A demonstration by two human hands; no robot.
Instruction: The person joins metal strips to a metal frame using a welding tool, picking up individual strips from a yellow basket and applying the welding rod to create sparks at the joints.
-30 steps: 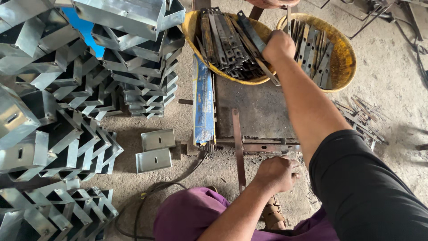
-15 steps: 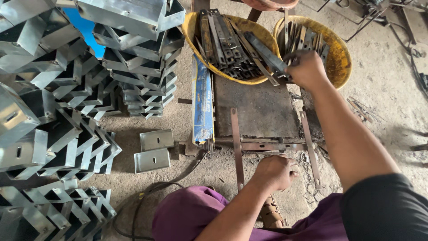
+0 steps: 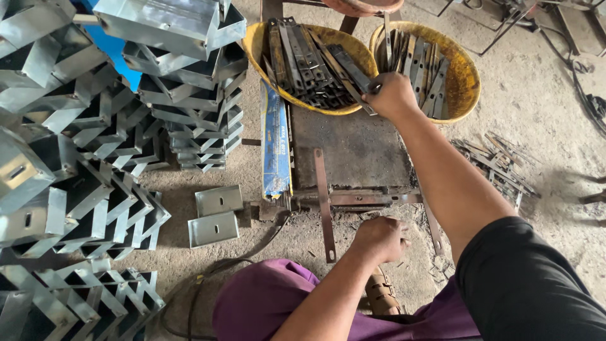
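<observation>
My right hand (image 3: 392, 95) is stretched out to the near rim of the left yellow basin (image 3: 259, 44) and is closed on a dark flat metal strip (image 3: 349, 64) that lies on the pile inside. A second yellow basin (image 3: 466, 82) with more strips stands just to its right. My left hand (image 3: 379, 239) rests as a closed fist on the ground by the front of a dark steel work plate (image 3: 353, 151). Nothing shows inside the fist. One strip (image 3: 324, 208) lies lengthwise across a horizontal bar (image 3: 366, 198) at the plate's front edge.
Stacks of folded galvanised brackets (image 3: 76, 189) fill the left side. Two flat galvanised plates (image 3: 214, 215) lie on the floor beside them. A long blue and yellow packet (image 3: 276, 145) lies along the plate's left edge. Loose strips (image 3: 499, 164) are scattered at right; a cable (image 3: 208, 278) runs near my knee.
My right hand has shifted from inside the left basin to its near rim, between the two basins, and has gripped a strip. My left hand has stayed in place.
</observation>
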